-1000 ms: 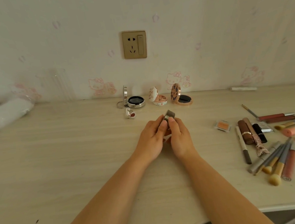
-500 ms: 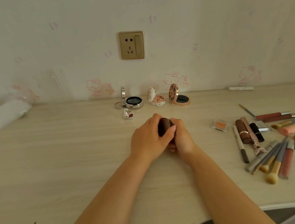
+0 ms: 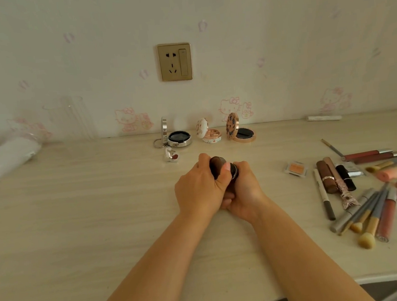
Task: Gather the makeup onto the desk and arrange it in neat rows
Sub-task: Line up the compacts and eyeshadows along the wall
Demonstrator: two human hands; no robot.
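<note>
Both hands meet at the middle of the pale wooden desk point(image 3: 79, 220) around a small dark brown compact point(image 3: 218, 164). My left hand point(image 3: 200, 186) grips it from the left, thumb pressed over its top. My right hand point(image 3: 245, 189) holds it from the right and below. Most of the compact is hidden by fingers. Three open compacts stand in a row by the wall: a silver one point(image 3: 178, 137), a white floral one point(image 3: 209, 135) and a rose-gold one point(image 3: 241, 133). A tiny open case point(image 3: 172, 155) lies in front of the silver one.
At the right lies a loose heap: an orange eyeshadow pan point(image 3: 295, 168), lipsticks point(image 3: 325, 175), lip glosses point(image 3: 370, 154), an eyeliner pencil point(image 3: 324, 195) and several brushes point(image 3: 366, 219). A white stick point(image 3: 324, 117) lies by the wall. A clear plastic bag point(image 3: 3, 157) sits far left.
My hands have closed round the compact: a second ago only fingertips pinched it with its lid showing; now the left thumb covers its top. The hands stay at the desk's middle.
</note>
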